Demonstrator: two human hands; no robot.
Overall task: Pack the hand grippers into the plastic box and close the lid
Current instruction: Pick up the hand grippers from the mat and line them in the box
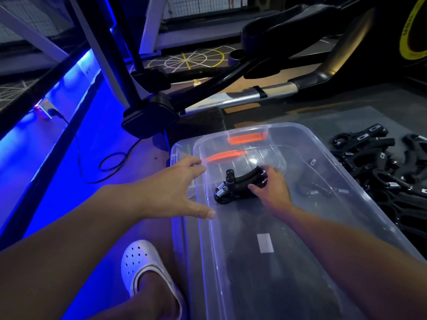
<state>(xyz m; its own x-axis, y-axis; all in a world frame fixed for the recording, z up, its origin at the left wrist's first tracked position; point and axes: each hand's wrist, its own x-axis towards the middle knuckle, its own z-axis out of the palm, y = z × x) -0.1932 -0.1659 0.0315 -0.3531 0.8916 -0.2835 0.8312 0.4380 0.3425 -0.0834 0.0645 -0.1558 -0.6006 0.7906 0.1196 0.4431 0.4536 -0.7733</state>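
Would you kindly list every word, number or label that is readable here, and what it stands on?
Nothing reads with certainty.
Yellow ring: dark letters, too blurred to read.
Pile of hand grippers: small pale labels, too small to read.
Plastic box: white sticker, no print visible.

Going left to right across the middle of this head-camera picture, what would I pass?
looped black cable → left hand → black hand gripper → right hand, which grips it → pile of hand grippers on the floor
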